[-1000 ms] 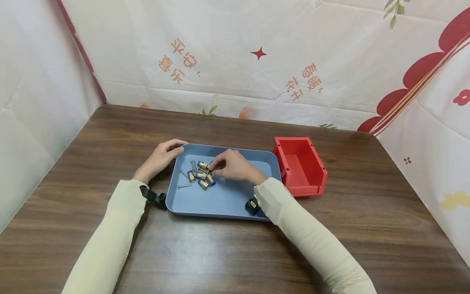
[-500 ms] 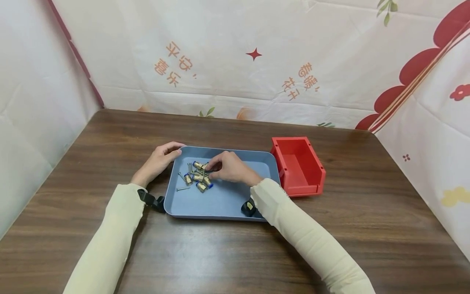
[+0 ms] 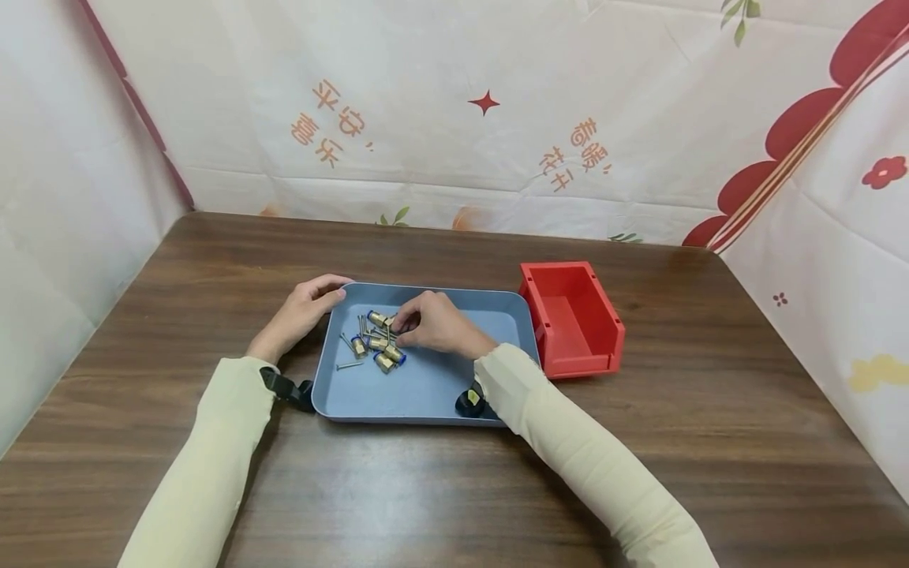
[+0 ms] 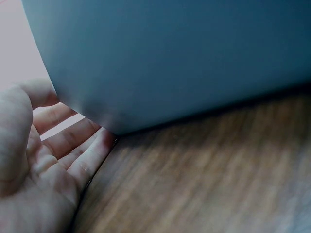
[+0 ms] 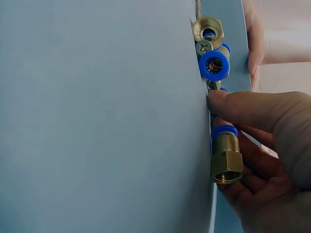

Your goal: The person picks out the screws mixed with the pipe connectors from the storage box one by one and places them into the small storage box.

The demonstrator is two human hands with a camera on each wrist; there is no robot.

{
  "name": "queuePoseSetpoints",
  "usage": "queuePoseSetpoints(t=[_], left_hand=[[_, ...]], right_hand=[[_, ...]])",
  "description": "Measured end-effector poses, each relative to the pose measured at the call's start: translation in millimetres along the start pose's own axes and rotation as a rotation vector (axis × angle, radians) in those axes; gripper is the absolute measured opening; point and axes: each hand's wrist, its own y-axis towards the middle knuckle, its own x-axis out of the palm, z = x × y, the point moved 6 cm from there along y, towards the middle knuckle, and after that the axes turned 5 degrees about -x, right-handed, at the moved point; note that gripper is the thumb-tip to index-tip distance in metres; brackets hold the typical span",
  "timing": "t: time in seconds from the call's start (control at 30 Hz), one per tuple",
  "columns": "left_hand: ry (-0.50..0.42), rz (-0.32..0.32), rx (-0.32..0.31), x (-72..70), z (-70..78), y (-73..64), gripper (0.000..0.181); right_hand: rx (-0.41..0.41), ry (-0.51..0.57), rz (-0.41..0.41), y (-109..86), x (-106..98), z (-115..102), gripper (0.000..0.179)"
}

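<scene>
A blue-grey tray lies on the table, with several brass push-in fittings with blue collars and several screws loose in its left half. My left hand rests against the tray's far left corner. In the left wrist view its fairly straight fingers touch the outer wall. My right hand is over the pile, thumb and forefinger pinching a screw. In the right wrist view a brass fitting lies by the curled fingers. Fingertips partly hide the held screw.
A red plastic bin stands against the tray's right side, with its lower front facing me. Beyond the wooden table hangs a printed white curtain. A black wrist camera hangs over the tray's near edge.
The whole head view shifts slightly left. Both hands keep their places: the left at the tray's corner, the right at the pile with its fingertips among the screws and fittings.
</scene>
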Motion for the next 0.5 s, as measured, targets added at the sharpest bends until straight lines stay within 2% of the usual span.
queuePoseSetpoints(t=[0.3, 0.5], left_hand=[[-0.001, -0.003, -0.005, -0.9, -0.2, -0.1, 0.036], [-0.014, -0.005, 0.003, -1.1, 0.6, -0.2, 0.036]], right_hand=[[0.015, 0.005, 0.011, -0.7, -0.7, 0.1, 0.007], [-0.005, -0.019, 0.013, -1.7, -1.8, -1.6, 0.009]])
